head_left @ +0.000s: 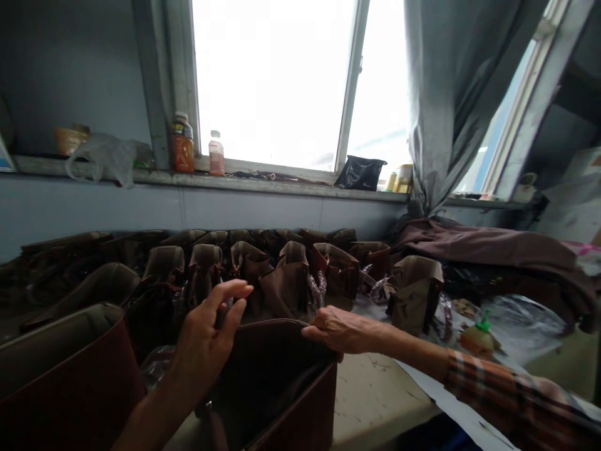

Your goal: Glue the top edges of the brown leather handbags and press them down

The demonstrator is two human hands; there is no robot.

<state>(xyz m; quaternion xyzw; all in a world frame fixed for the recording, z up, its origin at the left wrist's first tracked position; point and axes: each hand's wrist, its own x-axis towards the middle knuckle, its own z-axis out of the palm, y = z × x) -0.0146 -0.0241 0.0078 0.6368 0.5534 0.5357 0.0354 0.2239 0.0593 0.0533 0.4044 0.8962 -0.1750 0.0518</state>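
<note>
A dark brown handbag (300, 407) stands in front of me with its mouth spread wide and its dark lining showing. My right hand (340, 331) pinches the bag's far top edge near its right corner, thumb on the near side. Above the bag's left side hovers my left hand (211, 326), thumb and forefinger apart, with nothing visible between them. Part of the bag's left side is hidden behind my left forearm. Close on the left stands a larger-looking reddish-brown bag (70, 369), also gaping at the top.
Rows of similar brown bags (291, 282) fill the table up to the wall. To the right are a yellowish bottle with a green nozzle (479, 335), clear plastic wrap (523, 319) and brown cloth (488, 247). Drink bottles (183, 144) and a black pouch (361, 173) line the windowsill.
</note>
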